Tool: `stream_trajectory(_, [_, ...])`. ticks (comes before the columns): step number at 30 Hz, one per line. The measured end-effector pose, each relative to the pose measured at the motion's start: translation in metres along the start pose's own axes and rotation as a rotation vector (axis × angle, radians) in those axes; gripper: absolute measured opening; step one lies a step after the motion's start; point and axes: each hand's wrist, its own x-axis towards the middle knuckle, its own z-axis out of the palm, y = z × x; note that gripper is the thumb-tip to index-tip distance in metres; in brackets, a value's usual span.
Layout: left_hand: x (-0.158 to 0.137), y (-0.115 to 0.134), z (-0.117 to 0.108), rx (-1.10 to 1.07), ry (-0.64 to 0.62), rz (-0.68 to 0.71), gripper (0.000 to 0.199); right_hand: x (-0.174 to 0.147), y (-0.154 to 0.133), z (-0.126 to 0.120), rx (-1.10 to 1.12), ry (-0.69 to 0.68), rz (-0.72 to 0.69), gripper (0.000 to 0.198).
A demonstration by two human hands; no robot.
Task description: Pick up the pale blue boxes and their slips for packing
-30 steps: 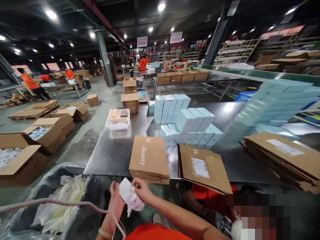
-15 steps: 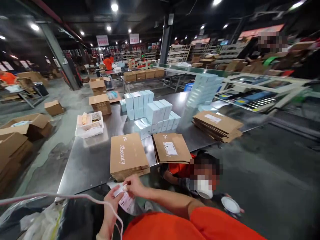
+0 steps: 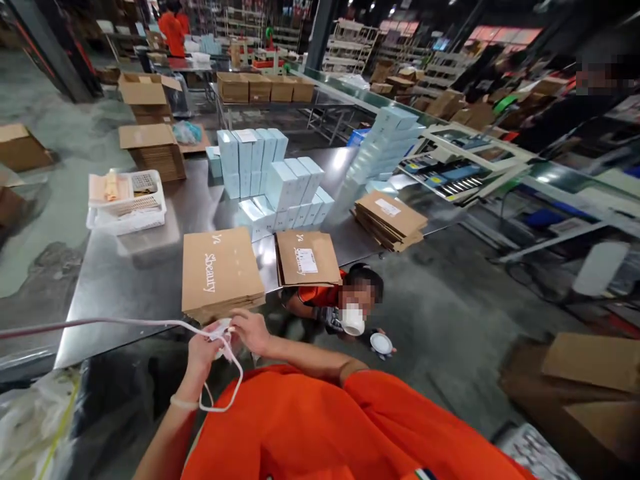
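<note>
Wrapper (image 3: 220, 331), small and white, was pinched between fingertips of left hand (image 3: 203, 351) and right hand (image 3: 251, 331); firm grip near its edge seemed advisable, cord (image 3: 220, 400) looping below.

On the steel table (image 3: 150, 280): three stacks of flat brown cartons (image 3: 220, 273), one white basket (image 3: 126, 200), one leaning tower of pale blue boxes (image 3: 380, 150). Beside it, one crouching person (image 3: 345, 303).
</note>
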Motion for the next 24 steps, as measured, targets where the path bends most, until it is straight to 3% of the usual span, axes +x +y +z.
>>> stream_trajectory(4, [0.003,-0.004,-0.002,0.031,-0.093,-0.077,0.057,0.038,-0.010,-0.038,-0.049,0.076,-0.119,0.020])
stream_trajectory(8, [0.010,0.001,-0.005,0.045,-0.179,-0.119,0.055,0.128,-0.025,-0.083,-0.079,0.153,0.080,0.020])
stream_trajectory(12, [0.024,0.010,-0.005,0.040,-0.199,-0.125,0.052,0.197,-0.028,-0.097,-0.129,0.147,0.221,0.023])
stream_trajectory(16, [0.027,0.002,-0.009,0.054,-0.236,-0.134,0.049,0.213,-0.023,-0.084,-0.170,0.112,0.266,0.026])
stream_trajectory(19, [0.019,-0.014,-0.025,0.117,-0.274,-0.149,0.049,0.208,-0.020,-0.076,-0.203,0.113,0.268,0.033])
stream_trajectory(24, [0.001,-0.027,-0.068,0.262,-0.134,-0.028,0.030,0.199,-0.027,-0.064,-0.262,0.134,0.230,0.069])
